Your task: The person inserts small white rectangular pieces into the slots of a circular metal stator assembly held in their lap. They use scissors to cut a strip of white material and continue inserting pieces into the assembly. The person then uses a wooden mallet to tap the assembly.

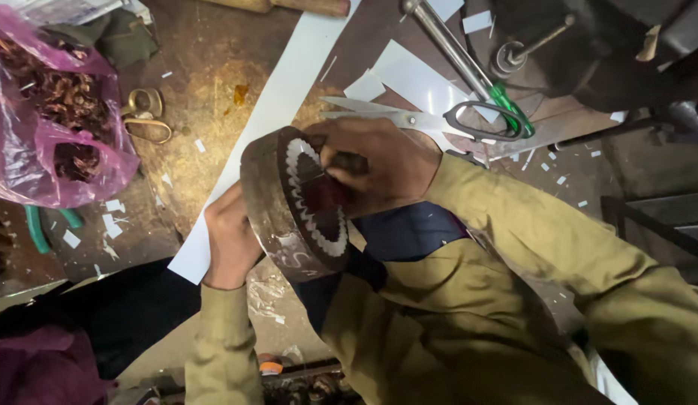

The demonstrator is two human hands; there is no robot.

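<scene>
Closely, both hands grasp the round motor stator (289, 206): left hand (230, 244) on its outer rim, right hand (379, 169) at the toothed bore, scissors (416, 120) near behind.

A crumpled pink plastic bag (45, 127), translucent and bulging with dark reddish-brown coils, sits open at the far left of the tabletop (214, 82); no labels, signs or screens.

Dim room; worn brown worktop (206, 67) under warm light.

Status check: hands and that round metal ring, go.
Left hand grips metal ring from outside. Right hand pressed inside its toothed bore. Scissors beyond, clear.
</scene>
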